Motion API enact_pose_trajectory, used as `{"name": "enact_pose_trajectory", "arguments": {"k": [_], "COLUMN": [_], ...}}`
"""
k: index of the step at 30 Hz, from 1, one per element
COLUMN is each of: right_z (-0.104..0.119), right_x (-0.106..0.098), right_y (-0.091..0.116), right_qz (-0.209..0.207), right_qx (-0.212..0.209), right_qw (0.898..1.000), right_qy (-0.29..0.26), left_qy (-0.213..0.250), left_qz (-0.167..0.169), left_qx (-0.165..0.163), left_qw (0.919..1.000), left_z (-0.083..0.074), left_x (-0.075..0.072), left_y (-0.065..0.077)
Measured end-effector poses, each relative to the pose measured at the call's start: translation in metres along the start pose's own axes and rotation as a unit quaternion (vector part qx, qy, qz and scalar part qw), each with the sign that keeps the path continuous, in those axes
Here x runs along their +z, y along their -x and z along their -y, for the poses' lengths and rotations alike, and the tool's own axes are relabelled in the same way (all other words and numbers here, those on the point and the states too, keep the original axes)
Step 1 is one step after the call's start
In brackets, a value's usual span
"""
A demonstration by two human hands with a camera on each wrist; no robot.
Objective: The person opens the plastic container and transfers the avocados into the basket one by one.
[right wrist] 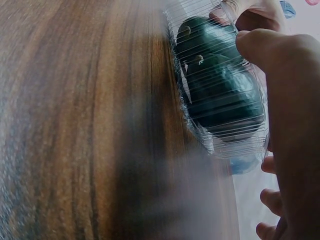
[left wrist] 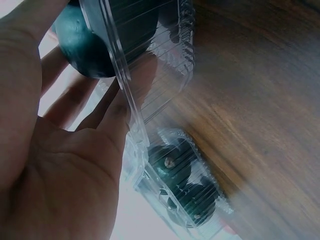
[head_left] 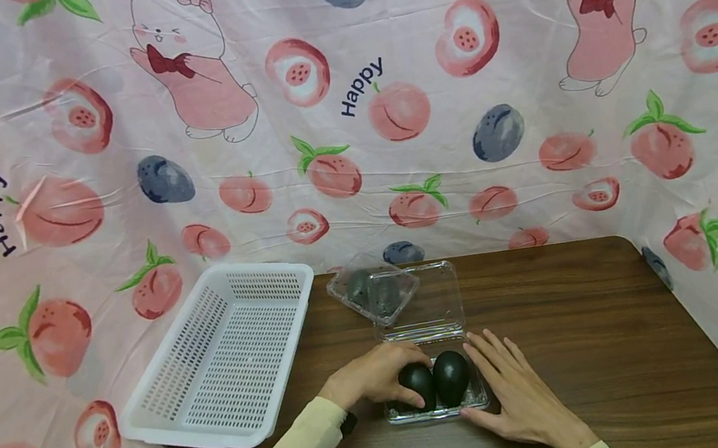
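Two dark green avocados (head_left: pixel 452 379) lie side by side in the base of a clear plastic clamshell box (head_left: pixel 438 413), its lid (head_left: pixel 437 298) folded back away from me. My left hand (head_left: pixel 379 373) grips the left-hand avocado (head_left: pixel 417 385), thumb on the near side and fingers behind it. Against the box's right side rests my right hand (head_left: pixel 523 394), fingers stretched out and thumb at the near right corner. In the right wrist view, the avocados' stem ends (right wrist: pixel 200 59) show through the clear wall.
A second clear box (head_left: pixel 374 288) with two avocados sits behind, partly overlapped by the open lid. At the left stands a white perforated plastic basket (head_left: pixel 233 361). The brown wooden table (head_left: pixel 601 327) meets a fruit-patterned cloth (head_left: pixel 405 162) at the back and sides.
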State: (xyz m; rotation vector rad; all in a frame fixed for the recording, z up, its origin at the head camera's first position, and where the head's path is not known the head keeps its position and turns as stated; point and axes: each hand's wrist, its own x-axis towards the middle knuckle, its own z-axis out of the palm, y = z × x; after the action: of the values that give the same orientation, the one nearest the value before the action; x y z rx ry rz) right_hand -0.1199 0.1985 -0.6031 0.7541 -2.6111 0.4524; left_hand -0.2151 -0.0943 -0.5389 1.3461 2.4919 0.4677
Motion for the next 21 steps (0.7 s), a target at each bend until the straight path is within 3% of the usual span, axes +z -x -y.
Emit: {"name": "enact_pose_trajectory", "arguments": {"k": [7, 21], "right_z": [0.0014, 0.0016], "right_x": [-0.0008, 0.0006], "right_y": [0.0000, 0.0009], "right_qz": [0.013, -0.004], "right_qx": [0.013, 0.005], "right_qw": [1.000, 1.000], "right_qy": [-0.005, -0.004], "left_qy": [0.018, 0.039], "left_qz": [-0.009, -0.036], "left_qx": [-0.013, -0.008], "left_qw": [0.9997, 0.9985], "left_z": [-0.0010, 0.0005], "left_x": [-0.0002, -0.0025], "left_y": [0.0008, 0.0064]}}
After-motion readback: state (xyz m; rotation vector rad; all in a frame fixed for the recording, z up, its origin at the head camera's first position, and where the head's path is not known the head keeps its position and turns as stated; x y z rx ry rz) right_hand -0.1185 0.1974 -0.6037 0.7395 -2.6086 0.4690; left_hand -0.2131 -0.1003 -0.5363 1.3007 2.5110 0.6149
